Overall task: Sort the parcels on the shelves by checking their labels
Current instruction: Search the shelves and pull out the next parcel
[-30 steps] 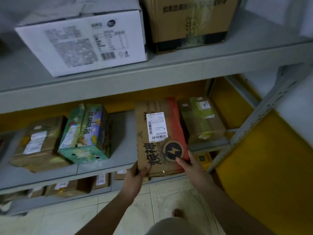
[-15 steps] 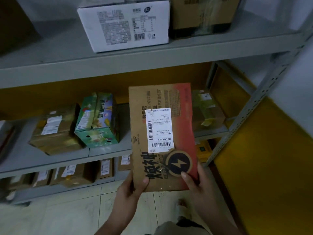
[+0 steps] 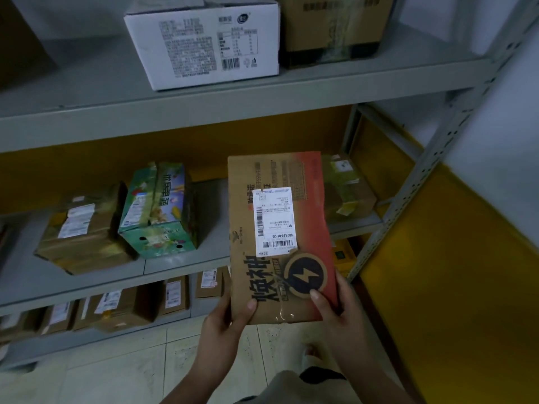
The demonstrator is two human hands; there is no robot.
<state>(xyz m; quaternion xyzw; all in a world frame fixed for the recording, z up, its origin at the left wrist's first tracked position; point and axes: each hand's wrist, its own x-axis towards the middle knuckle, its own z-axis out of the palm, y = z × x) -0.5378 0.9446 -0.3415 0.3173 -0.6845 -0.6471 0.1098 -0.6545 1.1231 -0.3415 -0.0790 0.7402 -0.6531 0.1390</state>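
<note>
**Two hands hold up a flat parcel**

In the middle of the frame a flat brown and red parcel is held up in the air, in front of the shelves. It stands tall, with its white label facing the camera. A round badge with a lightning bolt is printed near its bottom.

The left hand grips the bottom left corner, with its thumb curled onto the front. The right hand grips the bottom right corner, and its thumb presses on the front too.

At the top of the frame, a white box and a brown box sit side by side on the top shelf. On the middle shelf, at the left, a brown parcel lies just beside a green box. Another taped parcel peeks out from behind the held one, at the right. More small parcels stand in a row on the bottom shelf, lower left. A yellow wall fills the right side.
</note>
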